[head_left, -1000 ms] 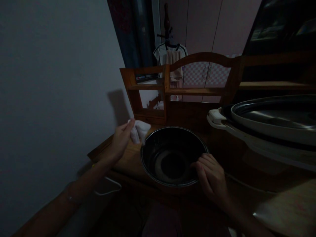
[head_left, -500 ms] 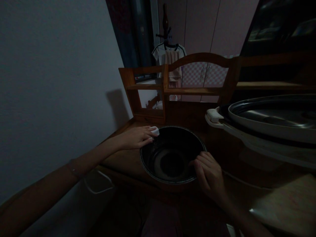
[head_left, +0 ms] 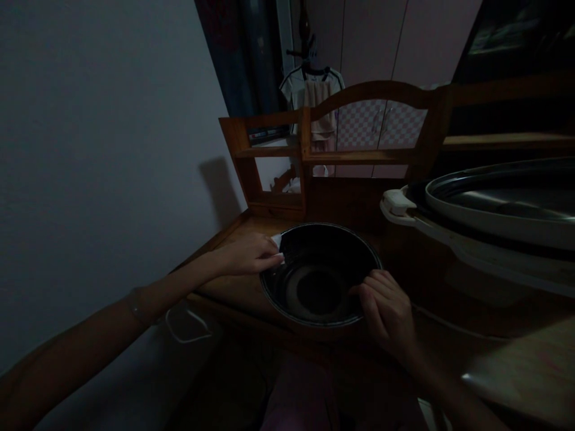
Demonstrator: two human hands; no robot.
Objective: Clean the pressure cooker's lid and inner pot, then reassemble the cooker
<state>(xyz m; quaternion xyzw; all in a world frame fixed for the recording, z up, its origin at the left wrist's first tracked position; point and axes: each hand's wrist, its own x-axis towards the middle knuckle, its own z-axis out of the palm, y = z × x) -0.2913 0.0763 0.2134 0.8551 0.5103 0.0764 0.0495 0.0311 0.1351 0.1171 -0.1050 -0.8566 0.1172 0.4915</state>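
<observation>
A round black pot stands on the wooden desk, its inside dark with a paler ring on the bottom. At the pot's left rim, my left hand is closed on a small white tissue, which it presses against the rim. Only bits of the tissue show past the fingers. My right hand grips the pot's right rim, the thumb and fingers closed over the edge.
To the right sits a large white cooker with a glass lid on top and a handle jutting leftward. A wooden shelf rack rises behind the pot. The wall bounds the left. A white cable hangs below the desk edge.
My left fingers have curled over the tissue at the left rim, so less of it shows. The right hand keeps its hold. The whole view has shifted slightly.
</observation>
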